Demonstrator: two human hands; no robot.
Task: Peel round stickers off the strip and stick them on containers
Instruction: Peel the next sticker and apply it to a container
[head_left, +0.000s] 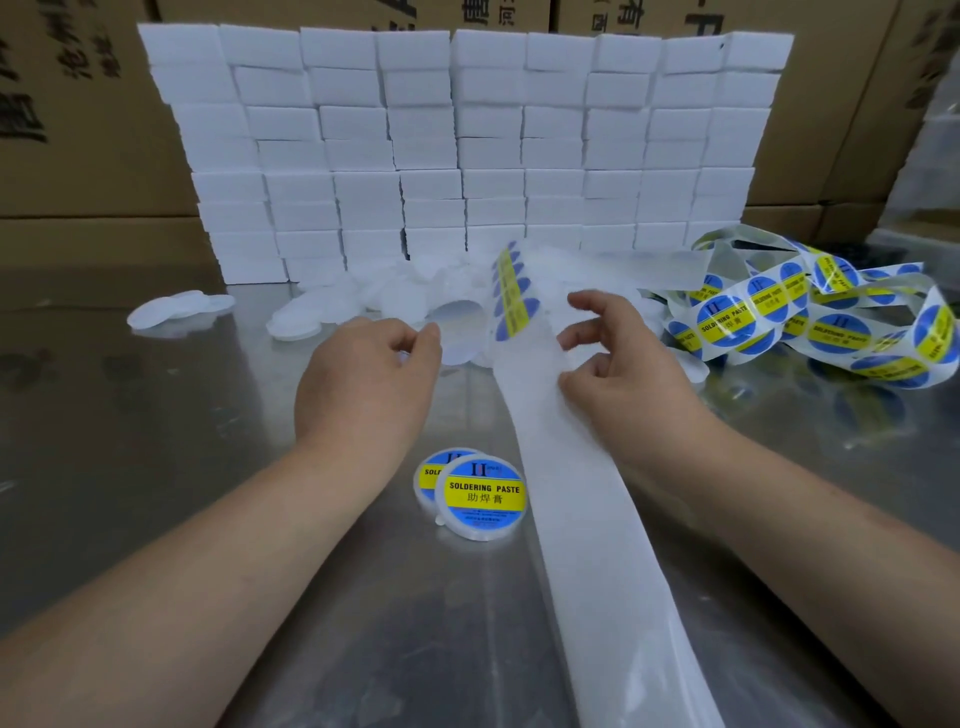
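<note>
My left hand pinches the edge of a plain white round container, holding it just left of the strip. The white backing strip runs from the bottom edge up between my hands. It curls over at the top, where several blue and yellow round stickers show edge-on. My right hand grips the strip's right side with thumb and lower fingers, the upper fingers spread. Two labelled "SOLDERING PASTE" containers lie overlapping on the metal table below my left hand.
A pile of unlabelled white containers lies behind my hands, with a few more to the left. A tangled coil of sticker strip sits at the right. A wall of white boxes stands at the back, with cardboard cartons behind.
</note>
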